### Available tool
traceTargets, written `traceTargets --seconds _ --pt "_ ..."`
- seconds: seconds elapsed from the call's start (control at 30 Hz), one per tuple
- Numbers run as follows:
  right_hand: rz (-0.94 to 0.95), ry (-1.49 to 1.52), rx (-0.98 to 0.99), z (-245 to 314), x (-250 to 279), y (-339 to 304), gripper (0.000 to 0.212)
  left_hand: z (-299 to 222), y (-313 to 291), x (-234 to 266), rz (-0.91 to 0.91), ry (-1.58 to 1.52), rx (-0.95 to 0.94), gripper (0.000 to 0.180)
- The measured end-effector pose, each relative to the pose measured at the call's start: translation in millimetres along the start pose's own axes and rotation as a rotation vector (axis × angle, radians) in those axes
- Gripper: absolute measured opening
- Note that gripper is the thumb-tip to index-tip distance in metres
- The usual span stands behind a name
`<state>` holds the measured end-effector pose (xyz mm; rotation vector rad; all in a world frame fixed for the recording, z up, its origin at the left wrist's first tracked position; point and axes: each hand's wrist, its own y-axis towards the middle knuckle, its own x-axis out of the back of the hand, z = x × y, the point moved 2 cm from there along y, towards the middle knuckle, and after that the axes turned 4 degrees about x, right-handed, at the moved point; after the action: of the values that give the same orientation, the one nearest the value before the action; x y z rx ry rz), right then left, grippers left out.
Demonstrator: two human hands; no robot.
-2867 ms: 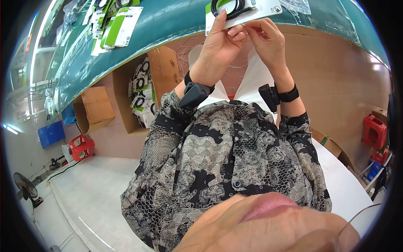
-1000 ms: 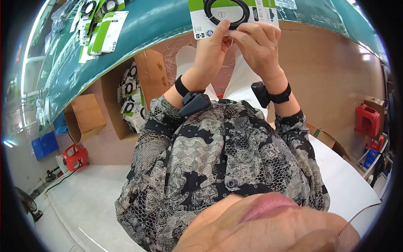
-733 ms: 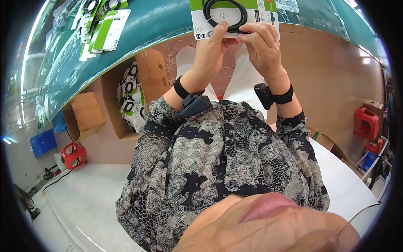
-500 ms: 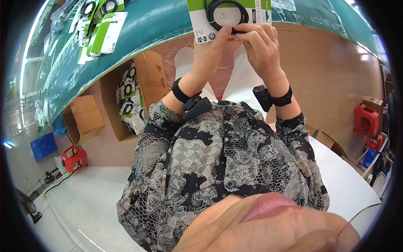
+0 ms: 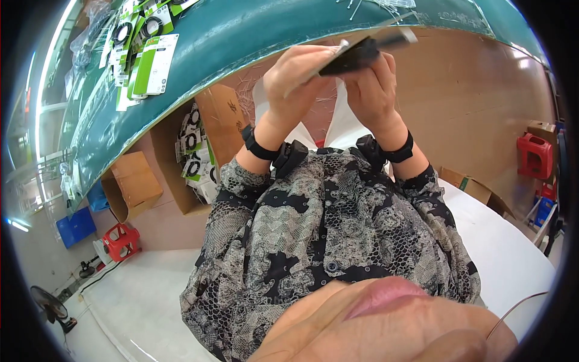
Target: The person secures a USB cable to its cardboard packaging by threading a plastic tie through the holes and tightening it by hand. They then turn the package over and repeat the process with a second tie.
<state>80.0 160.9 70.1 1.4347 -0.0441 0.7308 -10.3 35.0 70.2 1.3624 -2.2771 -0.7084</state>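
Note:
Between my two hands is a carded cable [image 5: 351, 58], a black coil on a flat backing card. It is turned nearly edge-on, so the card's face is hidden. My left hand [image 5: 297, 77] grips the card's left side, thumb on top. At the right, my right hand [image 5: 375, 85] has its curled fingers under the cable, near a blurred end that sticks out to the right. Both hands are raised just in front of the bench edge, above my lap. More carded cables [image 5: 154, 63] lie in an overlapping pile on the bench's left part.
The teal bench [image 5: 241, 39] curves across the top, with loose white ties [image 5: 357, 8] near its far middle. Below its left side stands an open carton [image 5: 224, 123] with carded cables inside. A smaller carton [image 5: 137, 181], a red stool [image 5: 122, 241] and a fan [image 5: 49, 304] are further left.
The carded cable has tipped from face-up to nearly edge-on. Both hands have turned with it and dropped slightly toward me; my left hand now grips its left side.

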Motion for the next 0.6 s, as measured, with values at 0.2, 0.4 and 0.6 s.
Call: traceTargets --seconds 0.2,0.4,0.6 --pt "0.022 -0.033 0.0 0.1 4.1 -17.6 0.029 -32.0 17.0 0.5 0.174 0.192 -0.588 0.028" --pt "-0.058 0.23 -0.093 -1.5 6.7 -14.9 0.032 -39.4 26.9 7.8 0.329 0.321 -0.685 0.031" --pt "-0.052 0.132 -0.132 4.4 7.6 -15.2 0.033 -38.7 31.5 8.5 0.341 0.342 -0.722 0.032"
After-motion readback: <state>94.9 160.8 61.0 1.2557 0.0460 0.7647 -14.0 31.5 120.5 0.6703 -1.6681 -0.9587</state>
